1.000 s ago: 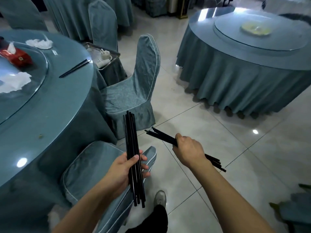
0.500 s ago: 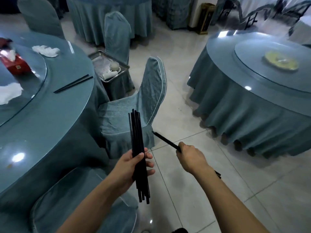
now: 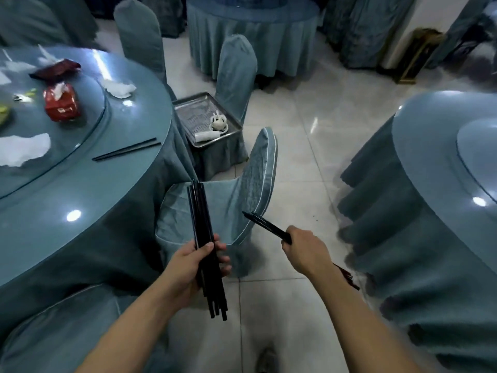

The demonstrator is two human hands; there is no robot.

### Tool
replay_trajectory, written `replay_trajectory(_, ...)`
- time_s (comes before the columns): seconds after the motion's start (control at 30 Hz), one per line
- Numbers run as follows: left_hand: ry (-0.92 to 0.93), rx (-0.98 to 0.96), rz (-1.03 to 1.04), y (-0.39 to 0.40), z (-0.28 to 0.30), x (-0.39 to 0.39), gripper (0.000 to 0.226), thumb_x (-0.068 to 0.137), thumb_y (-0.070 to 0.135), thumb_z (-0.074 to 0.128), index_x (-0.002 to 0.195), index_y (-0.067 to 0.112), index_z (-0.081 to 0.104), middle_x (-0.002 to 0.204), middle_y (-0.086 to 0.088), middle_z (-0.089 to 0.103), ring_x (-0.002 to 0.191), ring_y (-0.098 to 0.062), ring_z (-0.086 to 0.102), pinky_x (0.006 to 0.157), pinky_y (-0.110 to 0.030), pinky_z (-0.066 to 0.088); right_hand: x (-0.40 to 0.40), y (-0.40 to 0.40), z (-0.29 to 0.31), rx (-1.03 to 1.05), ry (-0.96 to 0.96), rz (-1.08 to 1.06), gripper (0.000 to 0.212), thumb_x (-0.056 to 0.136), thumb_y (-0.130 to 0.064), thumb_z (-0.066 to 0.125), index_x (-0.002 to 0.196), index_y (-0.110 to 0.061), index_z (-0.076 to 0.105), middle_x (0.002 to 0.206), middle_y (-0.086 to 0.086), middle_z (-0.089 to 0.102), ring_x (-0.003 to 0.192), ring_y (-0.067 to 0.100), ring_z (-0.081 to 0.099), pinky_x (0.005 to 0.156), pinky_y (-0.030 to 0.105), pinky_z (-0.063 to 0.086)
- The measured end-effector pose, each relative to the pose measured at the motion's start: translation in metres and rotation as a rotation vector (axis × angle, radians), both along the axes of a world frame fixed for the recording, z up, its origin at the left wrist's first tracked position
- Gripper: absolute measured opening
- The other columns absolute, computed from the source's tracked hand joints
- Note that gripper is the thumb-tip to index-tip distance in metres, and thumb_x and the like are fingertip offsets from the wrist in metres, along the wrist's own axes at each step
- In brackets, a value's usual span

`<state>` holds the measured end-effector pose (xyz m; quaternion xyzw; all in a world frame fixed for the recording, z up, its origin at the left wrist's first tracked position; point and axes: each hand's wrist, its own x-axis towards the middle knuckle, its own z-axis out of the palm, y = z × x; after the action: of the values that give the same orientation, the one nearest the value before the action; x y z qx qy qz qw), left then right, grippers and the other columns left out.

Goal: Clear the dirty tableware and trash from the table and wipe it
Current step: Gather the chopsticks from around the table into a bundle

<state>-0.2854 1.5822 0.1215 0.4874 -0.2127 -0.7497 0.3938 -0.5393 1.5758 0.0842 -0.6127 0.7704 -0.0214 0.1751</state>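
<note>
Left hand point(image 3: 197, 261) grips a bundle of black chopsticks point(image 3: 204, 238), fingers wrapped round it, bundle nearly upright over a covered chair point(image 3: 215, 211). Right hand point(image 3: 305, 251) is clenched round a few more chopsticks point(image 3: 266, 226), tips angled up-left, ends poking out behind the wrist. Pale tiled floor point(image 3: 309, 162) runs open between the round table point(image 3: 80, 197) on the left and another draped table point(image 3: 430, 211) on the right. One loose pair of chopsticks point(image 3: 125, 149) lies near the left table's edge. Farther in, crumpled napkins point(image 3: 24, 149) and a red tissue box point(image 3: 62, 103); its printing is too blurred to read. Beyond the chair, a steel tray point(image 3: 207, 117) holds white cups point(image 3: 219, 123).
</note>
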Motion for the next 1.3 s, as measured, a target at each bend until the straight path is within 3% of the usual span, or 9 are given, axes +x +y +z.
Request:
replay_trajectory(0.17,0.007,0.030,0.090,-0.054,0.013,-0.070,0.018,0.103,0.001,0.047,0.113,-0.001,0.061,0.090,-0.014,0.070,0.073,-0.029,0.066,0.065,-0.045,0.064,-0.081,-0.084,0.005,-0.022,0.031,0.075,0.016,0.098,-0.031,0.050,0.104,-0.017,0.056,0.094,0.007,0.066,0.073,0.025,0.052,0.063,0.034,0.041)
replay_trajectory(0.5,-0.019,0.017,0.250,-0.209,0.001,-0.159,0.019,0.104,0.001,0.047,0.116,-0.001,0.060,0.092,-0.014,0.071,0.074,-0.027,0.066,0.064,-0.042,0.064,-0.167,-0.284,0.011,-0.066,0.066,0.207,0.018,0.095,-0.032,0.053,0.104,-0.017,0.055,0.098,0.008,0.066,0.089,0.033,0.061,0.065,0.034,0.037)
replay_trajectory(0.7,0.043,0.002,0.309,-0.332,0.003,-0.199,0.018,0.104,0.001,0.045,0.113,-0.001,0.060,0.092,-0.013,0.070,0.069,-0.025,0.068,0.060,-0.040,0.063,-0.201,-0.401,0.021,-0.019,0.083,0.246,0.017,0.095,-0.031,0.052,0.105,-0.019,0.057,0.099,0.007,0.065,0.080,0.029,0.055,0.066,0.034,0.043)
replay_trajectory(0.9,0.102,-0.029,0.386,-0.415,0.013,-0.228,0.020,0.104,0.000,0.044,0.119,-0.002,0.057,0.084,-0.012,0.073,0.065,-0.023,0.069,0.058,-0.039,0.062,-0.215,-0.508,0.028,-0.019,0.047,0.328,0.017,0.094,-0.033,0.053,0.103,-0.020,0.059,0.094,0.006,0.066,0.085,0.029,0.062,0.069,0.035,0.050)
replay_trajectory(1.03,0.075,-0.013,0.506,-0.466,0.007,-0.238,0.020,0.104,0.000,0.044,0.121,-0.002,0.056,0.084,-0.013,0.071,0.064,-0.025,0.067,0.059,-0.041,0.063,-0.212,-0.587,0.020,-0.030,0.031,0.464,0.007,0.093,-0.032,0.055,0.095,-0.025,0.054,0.087,0.001,0.062,0.075,0.025,0.055,0.062,0.033,0.042)
replay_trajectory(1.2,0.060,-0.007,0.688,-0.522,0.004,-0.250,0.018,0.104,0.001,0.045,0.116,0.001,0.058,0.090,-0.015,0.070,0.068,-0.026,0.067,0.062,-0.043,0.062,-0.202,-0.686,0.005,-0.007,0.017,0.654,0.012,0.093,-0.033,0.059,0.102,-0.026,0.060,0.093,0.001,0.067,0.077,0.024,0.057,0.065,0.033,0.046)
replay_trajectory(1.3,0.059,0.006,0.811,-0.550,0.005,-0.258,0.017,0.104,0.001,0.045,0.114,0.001,0.058,0.095,-0.017,0.068,0.068,-0.026,0.066,0.061,-0.042,0.061,-0.182,-0.739,-0.001,0.016,-0.003,0.778,0.024,0.093,-0.033,0.061,0.117,-0.029,0.060,0.104,0.003,0.070,0.090,0.027,0.064,0.068,0.032,0.045)
